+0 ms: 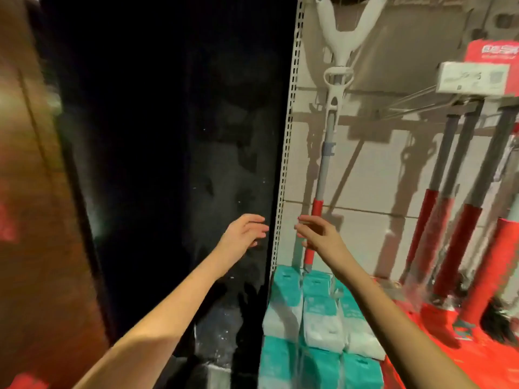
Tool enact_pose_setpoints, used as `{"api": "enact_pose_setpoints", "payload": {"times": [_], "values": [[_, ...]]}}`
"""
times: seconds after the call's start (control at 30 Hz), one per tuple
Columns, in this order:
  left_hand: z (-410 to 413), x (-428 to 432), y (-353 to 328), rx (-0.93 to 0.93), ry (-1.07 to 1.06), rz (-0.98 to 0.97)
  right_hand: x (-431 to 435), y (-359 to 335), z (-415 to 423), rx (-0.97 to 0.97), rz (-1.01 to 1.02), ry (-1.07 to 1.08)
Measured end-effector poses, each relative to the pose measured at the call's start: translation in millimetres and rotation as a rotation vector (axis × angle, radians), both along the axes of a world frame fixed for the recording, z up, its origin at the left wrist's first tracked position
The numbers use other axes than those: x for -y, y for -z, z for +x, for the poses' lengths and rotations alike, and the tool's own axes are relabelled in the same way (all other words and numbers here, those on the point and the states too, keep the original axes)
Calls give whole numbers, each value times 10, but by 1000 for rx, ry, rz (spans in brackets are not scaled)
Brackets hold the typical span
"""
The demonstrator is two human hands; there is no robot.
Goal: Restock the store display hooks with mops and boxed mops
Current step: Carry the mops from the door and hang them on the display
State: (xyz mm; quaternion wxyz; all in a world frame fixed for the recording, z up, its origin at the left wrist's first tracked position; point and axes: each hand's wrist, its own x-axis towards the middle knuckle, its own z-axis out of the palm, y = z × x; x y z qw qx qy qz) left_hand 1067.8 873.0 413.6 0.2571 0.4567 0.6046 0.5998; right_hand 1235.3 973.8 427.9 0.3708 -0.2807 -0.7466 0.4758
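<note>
Both hands empty, fingers loose: left hand [243, 234] off the rack edge, right hand [318, 237] just before the hanging grey-poled, white-yoked, red-gripped mop [325, 161]; I'd steady it plumb, clear of the teal-and-white packs [289, 287].

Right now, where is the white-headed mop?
In the head view, right of centre: the white-headed mop hangs beside the perforated upright, its red grip behind the right hand.
</note>
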Motion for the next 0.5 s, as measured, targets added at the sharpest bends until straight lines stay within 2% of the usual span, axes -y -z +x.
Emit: {"api": "enact_pose_setpoints", "payload": {"times": [0.13,0.27,0.5], "values": [[-331,1440,587,-36,-128,-86,961,568,-553,114,-14,-214],[-819,3032,1034,-118,-366,-202,2183,952,-1242,236,-17,-486],[-1662,5295,1048,-89,-738,-185,4128,1004,-2683,233,4,-746]]}}
